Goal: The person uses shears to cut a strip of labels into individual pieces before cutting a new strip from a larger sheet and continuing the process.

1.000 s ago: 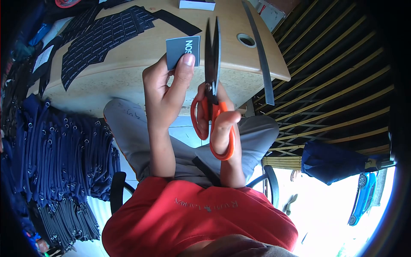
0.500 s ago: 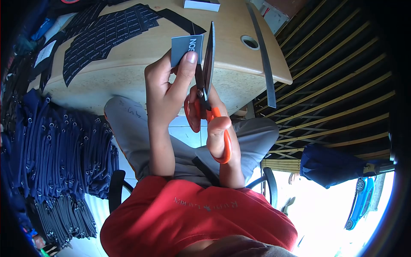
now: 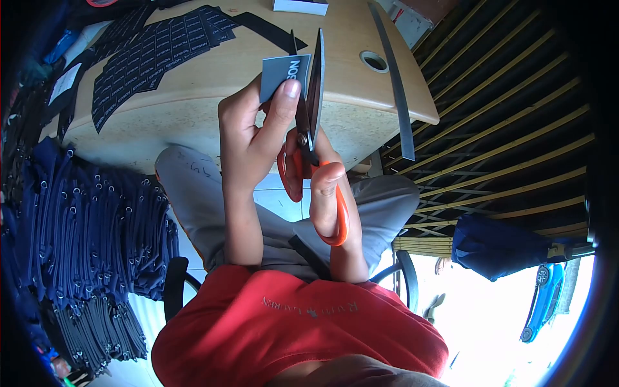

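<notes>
My left hand (image 3: 261, 132) pinches a grey label piece (image 3: 276, 72) printed with white letters, its thumb over the front. Orange-handled scissors (image 3: 313, 126) are gripped by my right hand (image 3: 327, 184), with the thumb through one loop and fingers at the other. The blades point away from me and stand apart. One blade passes behind the label and the other is just to the right of its edge. Beyond my hands, dark sheets of printed labels (image 3: 158, 51) lie on the wooden table (image 3: 348, 71).
A long dark metal ruler (image 3: 391, 80) lies along the table's right side, past a round hole (image 3: 374, 61). A white box (image 3: 300, 6) is at the far edge. Bundles of navy straps (image 3: 97, 226) hang at left. A folded umbrella (image 3: 496, 248) is at right.
The label has shifted slightly to the right and down in my left hand's grip. The scissors have hardly moved, and their blades remain apart.
</notes>
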`<state>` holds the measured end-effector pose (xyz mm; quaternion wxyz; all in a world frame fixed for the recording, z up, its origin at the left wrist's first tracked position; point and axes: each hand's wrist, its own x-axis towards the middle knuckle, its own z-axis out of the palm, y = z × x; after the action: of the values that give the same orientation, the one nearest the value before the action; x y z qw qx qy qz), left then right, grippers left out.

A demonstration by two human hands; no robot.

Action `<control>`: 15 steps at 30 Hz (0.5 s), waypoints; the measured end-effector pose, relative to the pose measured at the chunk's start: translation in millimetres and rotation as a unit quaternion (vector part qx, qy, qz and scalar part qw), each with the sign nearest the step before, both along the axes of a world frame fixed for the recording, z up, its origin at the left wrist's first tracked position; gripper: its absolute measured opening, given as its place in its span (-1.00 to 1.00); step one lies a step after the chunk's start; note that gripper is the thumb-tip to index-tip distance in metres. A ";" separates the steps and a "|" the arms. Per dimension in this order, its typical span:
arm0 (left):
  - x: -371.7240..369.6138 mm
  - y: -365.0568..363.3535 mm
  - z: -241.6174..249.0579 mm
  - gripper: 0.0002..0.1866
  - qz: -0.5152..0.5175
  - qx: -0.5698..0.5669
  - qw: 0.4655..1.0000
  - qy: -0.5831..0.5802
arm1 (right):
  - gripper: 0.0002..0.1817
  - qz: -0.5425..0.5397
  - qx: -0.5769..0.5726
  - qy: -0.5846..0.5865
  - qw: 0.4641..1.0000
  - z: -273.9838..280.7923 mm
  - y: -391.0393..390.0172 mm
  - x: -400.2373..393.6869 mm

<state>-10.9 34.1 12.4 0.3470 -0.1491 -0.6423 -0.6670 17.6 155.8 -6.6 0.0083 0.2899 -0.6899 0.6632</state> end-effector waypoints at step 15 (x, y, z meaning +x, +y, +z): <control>0.4 1.2 -0.3 -0.76 -0.003 -0.004 1.000 -0.003 | -0.22 -0.013 0.015 -0.003 1.000 10.3 2.4 4.4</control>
<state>-10.5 35.3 12.1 0.3427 -0.1502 -0.6457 -0.6656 22.0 158.2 3.7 0.0101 0.2789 -0.7033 0.6538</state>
